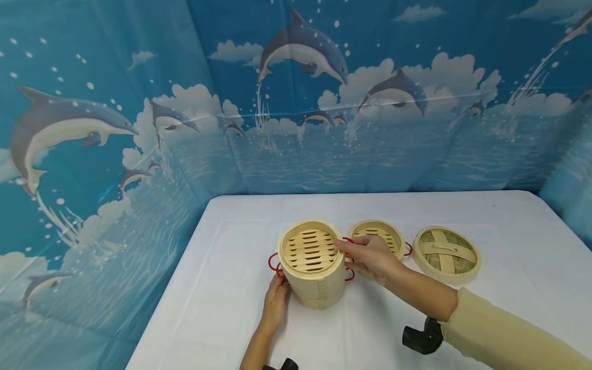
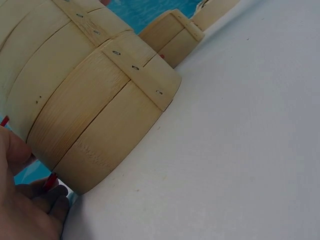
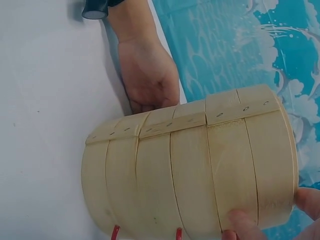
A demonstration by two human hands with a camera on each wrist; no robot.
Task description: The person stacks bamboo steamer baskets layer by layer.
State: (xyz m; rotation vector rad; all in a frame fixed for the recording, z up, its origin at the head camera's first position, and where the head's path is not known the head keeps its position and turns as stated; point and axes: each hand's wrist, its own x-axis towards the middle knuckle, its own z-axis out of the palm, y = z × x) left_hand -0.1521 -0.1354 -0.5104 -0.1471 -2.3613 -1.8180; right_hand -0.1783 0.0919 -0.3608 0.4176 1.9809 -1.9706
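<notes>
We see a stack of bamboo steamer baskets [image 1: 314, 264] standing upright on the white table [image 1: 208, 267], nearer the person than the other pieces, its slotted top tier facing up. The right hand [image 1: 370, 257] pinches the rim of the uppermost basket on the stack's right side, thumb laid over the top edge and fingers against the outer wall, as we also find in the right wrist view. The left hand [image 1: 276, 303] is low on the opposite side; in the left wrist view we see its fingers curled in around a red handle [image 2: 50, 181] near the base, with the thumb higher up against the stack. Just beyond the stack, partly hidden behind the right hand, we see a single basket [image 1: 381, 234] with a slotted base. To its right lies the lid [image 1: 446, 253], woven face up, crossed by pale strips. We notice a beige sleeve [image 1: 513, 329] on the right arm, and past the table's far edge a blue backdrop [image 1: 277, 154] printed with leaping dolphins, clouds and water.
</notes>
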